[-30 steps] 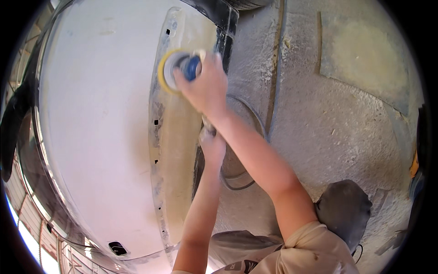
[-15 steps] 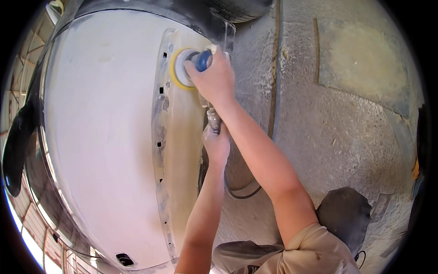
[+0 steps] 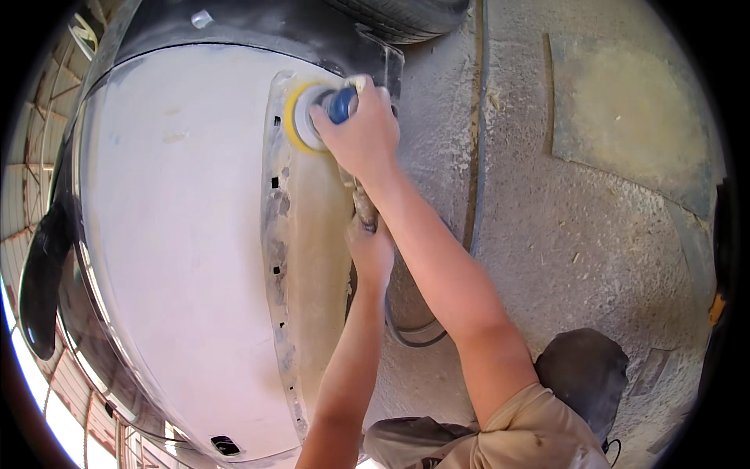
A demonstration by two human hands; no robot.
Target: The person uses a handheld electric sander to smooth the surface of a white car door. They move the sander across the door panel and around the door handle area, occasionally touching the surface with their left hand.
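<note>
An air sander with a blue top and a round pad edged in yellow lies against the lower part of a white car door. My right hand is wrapped over the sander's head, thumb toward the pad. Just below, my left hand closes round the metal air fitting at the sander's rear. The pad sits near the top end of a rough strip with several small square holes. Beside that strip runs a tan, dusty band of the panel. My palms hide part of the tool.
A dark hose loops on the dusty concrete floor beside the door. Beyond the door's top end are a dark fender and a tyre. A black mirror juts out at the left. A flat sheet lies at far right.
The sander and both hands have shifted slightly left over the panel. The door appears lower in the picture, with more of the fender showing. Both hands keep their hold.
</note>
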